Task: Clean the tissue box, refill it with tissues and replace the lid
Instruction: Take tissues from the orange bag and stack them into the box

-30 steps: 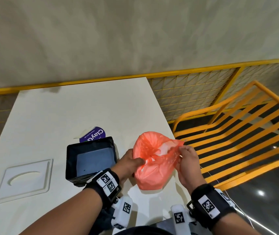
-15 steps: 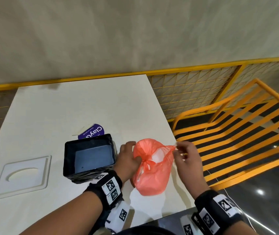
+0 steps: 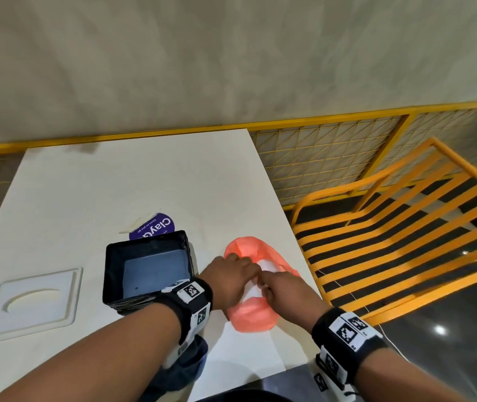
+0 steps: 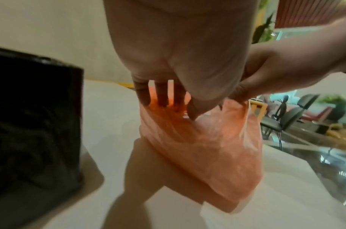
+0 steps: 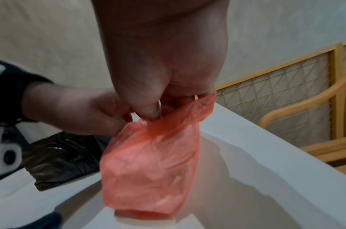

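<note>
The black tissue box [image 3: 147, 268] stands open and empty on the white table [image 3: 144, 184]. Its white lid [image 3: 34, 303] lies flat to the left. To the right of the box sits an orange plastic bag [image 3: 250, 314] with white tissues [image 3: 266, 265] showing at its mouth. My left hand [image 3: 250, 269] grips the bag's left rim, fingers curled into the opening [image 4: 164, 99]. My right hand [image 3: 264, 281] pinches the bag's right rim [image 5: 151, 115]. The bag [image 5: 148, 162] rests on the table, beside the box [image 4: 30, 124].
A purple round label [image 3: 153, 227] lies just behind the box. The table's right edge runs close to the bag. Beyond it stands an orange slatted chair [image 3: 405, 227], with a yellow mesh railing [image 3: 333, 158] along the wall.
The bag has come down from mid-air onto the table. Both hands have drawn together at its mouth, which now shows more white tissue.
</note>
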Tool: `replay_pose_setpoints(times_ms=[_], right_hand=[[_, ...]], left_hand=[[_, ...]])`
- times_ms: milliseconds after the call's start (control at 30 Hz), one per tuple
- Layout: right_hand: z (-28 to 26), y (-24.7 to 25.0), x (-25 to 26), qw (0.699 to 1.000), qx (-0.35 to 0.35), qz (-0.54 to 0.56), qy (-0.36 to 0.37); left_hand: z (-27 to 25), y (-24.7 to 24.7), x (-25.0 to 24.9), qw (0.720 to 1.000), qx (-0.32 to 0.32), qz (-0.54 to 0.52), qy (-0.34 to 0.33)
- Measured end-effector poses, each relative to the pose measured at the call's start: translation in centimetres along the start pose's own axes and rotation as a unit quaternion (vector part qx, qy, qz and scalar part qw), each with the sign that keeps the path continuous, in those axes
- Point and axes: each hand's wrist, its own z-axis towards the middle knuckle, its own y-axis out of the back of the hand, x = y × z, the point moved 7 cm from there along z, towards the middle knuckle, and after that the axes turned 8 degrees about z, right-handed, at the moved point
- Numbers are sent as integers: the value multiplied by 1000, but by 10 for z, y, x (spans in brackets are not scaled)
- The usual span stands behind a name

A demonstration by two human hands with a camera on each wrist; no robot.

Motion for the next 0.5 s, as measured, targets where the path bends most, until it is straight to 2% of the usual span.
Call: replay_pose_setpoints(times_ms=[67, 200, 300, 367, 433, 500], right_hand=[[-5, 0, -3, 998, 5, -58, 11], [-14, -6, -3, 992, 53, -109, 23], [-20, -3, -9, 988, 62, -141, 24], [-21, 4, -15, 985, 51, -166, 22], [-22, 10, -23, 982, 46, -181, 10], [-21, 14, -27, 980, 44, -196, 0]], left_hand=[[5, 3, 9, 998, 3, 52, 33], [14, 17, 34, 989, 5, 46, 143], [20, 24, 41, 981, 1, 80, 177], [20, 27, 53, 976, -25, 21, 214], [19, 32, 68, 959, -50, -98, 262], [17, 38, 73, 949, -65, -139, 274]])
